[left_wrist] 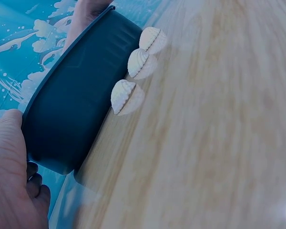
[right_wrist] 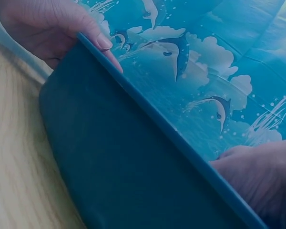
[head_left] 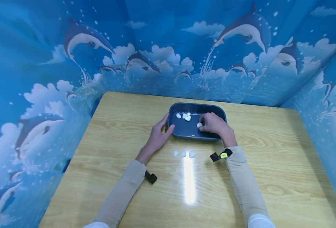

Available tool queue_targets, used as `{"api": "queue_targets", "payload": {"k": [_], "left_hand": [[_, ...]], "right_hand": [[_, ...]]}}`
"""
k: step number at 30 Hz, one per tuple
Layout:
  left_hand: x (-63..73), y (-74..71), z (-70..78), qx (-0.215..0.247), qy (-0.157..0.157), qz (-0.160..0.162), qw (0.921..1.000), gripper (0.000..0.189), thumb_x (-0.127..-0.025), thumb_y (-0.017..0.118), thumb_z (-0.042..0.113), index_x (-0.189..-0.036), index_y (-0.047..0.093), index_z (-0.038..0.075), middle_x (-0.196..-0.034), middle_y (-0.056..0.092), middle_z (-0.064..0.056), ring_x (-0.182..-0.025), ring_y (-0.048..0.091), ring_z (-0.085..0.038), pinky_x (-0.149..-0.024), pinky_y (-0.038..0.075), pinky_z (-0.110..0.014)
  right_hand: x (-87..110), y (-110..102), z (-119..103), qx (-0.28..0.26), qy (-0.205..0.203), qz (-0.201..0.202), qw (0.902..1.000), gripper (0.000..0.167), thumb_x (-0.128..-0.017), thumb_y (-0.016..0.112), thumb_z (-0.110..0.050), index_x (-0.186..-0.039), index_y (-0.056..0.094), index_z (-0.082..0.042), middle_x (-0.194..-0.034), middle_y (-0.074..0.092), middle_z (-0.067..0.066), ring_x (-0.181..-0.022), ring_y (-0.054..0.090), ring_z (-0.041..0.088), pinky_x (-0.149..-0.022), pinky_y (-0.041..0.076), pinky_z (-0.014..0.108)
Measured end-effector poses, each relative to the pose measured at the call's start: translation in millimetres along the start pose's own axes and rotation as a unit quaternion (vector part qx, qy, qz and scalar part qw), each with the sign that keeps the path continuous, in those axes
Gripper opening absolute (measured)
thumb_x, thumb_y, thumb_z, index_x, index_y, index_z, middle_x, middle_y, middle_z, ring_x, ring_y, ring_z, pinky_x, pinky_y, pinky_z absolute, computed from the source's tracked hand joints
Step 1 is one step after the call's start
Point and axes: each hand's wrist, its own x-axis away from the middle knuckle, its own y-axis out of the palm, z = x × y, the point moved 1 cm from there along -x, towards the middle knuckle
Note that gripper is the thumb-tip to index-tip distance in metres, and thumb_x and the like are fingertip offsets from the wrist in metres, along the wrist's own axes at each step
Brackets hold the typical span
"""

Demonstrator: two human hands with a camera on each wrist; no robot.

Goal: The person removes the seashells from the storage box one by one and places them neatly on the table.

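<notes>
A dark blue rectangular plastic basin [head_left: 182, 136] sits near the table's far edge. Inside it, my right hand [head_left: 214, 124] pinches a white seashell [head_left: 199, 125] between thumb and fingers, low over the basin floor. Several white seashells [head_left: 187, 118] lie grouped at the basin's back left. My left hand [head_left: 158, 135] rests against the basin's left end, thumb at the front corner and fingers along the side. In the right wrist view, the front wall hides the right hand's fingertips.
Three white seashells [left_wrist: 122, 96] lie in a row on the wooden table [head_left: 122, 126], just in front of the basin. A blue curtain [head_left: 162, 38] printed with dolphins hangs behind the table and along both sides. Bright glare [head_left: 189, 183] falls on the tabletop.
</notes>
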Motion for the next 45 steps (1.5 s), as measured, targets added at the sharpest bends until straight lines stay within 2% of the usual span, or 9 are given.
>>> {"api": "queue_targets", "payload": {"k": [6,10,16,25,30,34,39,45], "left_hand": [[-0.4,1.2,0.9,0.002,0.001,-0.001,1.0000,0.069,-0.109,0.058,0.037,-0.163,0.030,0.005,-0.168,0.032,-0.018,-0.155,0.030,-0.020,-0.127,0.029,-0.039],[-0.9,1.7,1.7,0.002,0.003,0.000,1.0000,0.068,-0.109,0.058,0.035,-0.162,0.031,0.003,-0.168,0.032,-0.018,-0.155,0.030,-0.020,-0.127,0.029,-0.039],[-0.5,2.3,3.3,0.004,0.006,0.000,1.0000,0.071,-0.108,0.058,0.041,-0.163,0.030,0.006,-0.168,0.032,-0.018,-0.155,0.030,-0.019,-0.127,0.029,-0.038],[-1.7,4.3,4.5,0.004,0.016,-0.002,0.9999,0.072,-0.108,0.057,0.042,-0.162,0.031,0.001,-0.167,0.033,-0.019,-0.155,0.031,-0.020,-0.127,0.029,-0.038],[-2.3,4.3,4.7,0.002,0.006,-0.001,1.0000,0.069,-0.108,0.058,0.037,-0.162,0.032,0.002,-0.167,0.034,-0.018,-0.155,0.031,-0.019,-0.127,0.029,-0.037],[-1.4,2.6,2.5,-0.004,0.001,0.009,1.0000,0.069,-0.108,0.058,0.038,-0.162,0.033,0.003,-0.167,0.035,-0.016,-0.154,0.032,-0.018,-0.127,0.030,-0.036],[0.4,1.3,0.0,0.001,0.009,0.014,0.9999,0.070,-0.108,0.058,0.041,-0.161,0.034,0.002,-0.166,0.036,-0.018,-0.154,0.033,-0.020,-0.126,0.031,-0.038],[0.5,2.1,0.1,0.003,0.010,0.016,0.9998,0.072,-0.108,0.058,0.043,-0.160,0.034,0.000,-0.165,0.036,-0.020,-0.154,0.033,-0.021,-0.126,0.031,-0.039]], "right_hand": [[2.6,-1,1,-0.002,0.000,-0.002,1.0000,0.037,-0.093,0.078,-0.023,-0.123,0.071,-0.003,-0.077,0.062,0.007,-0.062,0.051,0.021,-0.055,0.043,0.032],[2.1,-1,2,0.002,0.000,-0.001,1.0000,0.036,-0.091,0.079,-0.024,-0.120,0.072,-0.004,-0.087,0.067,0.008,-0.066,0.054,0.021,-0.059,0.047,0.033],[1.2,2,4,0.005,0.002,0.012,0.9999,0.036,-0.089,0.081,-0.028,-0.115,0.072,-0.005,-0.099,0.070,0.008,-0.072,0.058,0.021,-0.066,0.052,0.035],[7.3,-2,2,0.002,-0.003,0.027,0.9996,0.034,-0.088,0.081,-0.029,-0.111,0.072,-0.006,-0.092,0.070,0.007,-0.070,0.058,0.021,-0.064,0.050,0.034],[17.3,-8,-2,-0.002,-0.010,0.042,0.9991,0.031,-0.088,0.078,-0.029,-0.109,0.071,-0.007,-0.074,0.062,0.004,-0.059,0.051,0.019,-0.057,0.044,0.033],[26.3,-12,-7,-0.019,-0.035,0.070,0.9968,0.029,-0.089,0.076,-0.027,-0.108,0.070,-0.007,-0.062,0.052,0.002,-0.053,0.045,0.018,-0.051,0.037,0.033],[37.4,-15,-12,-0.042,-0.062,0.094,0.9927,0.027,-0.090,0.075,-0.027,-0.108,0.068,-0.008,-0.061,0.049,0.002,-0.053,0.041,0.019,-0.052,0.034,0.033],[55.0,-18,-21,-0.044,-0.073,0.110,0.9903,0.028,-0.090,0.074,-0.028,-0.109,0.068,-0.009,-0.061,0.048,0.001,-0.053,0.041,0.019,-0.051,0.031,0.033]]}}
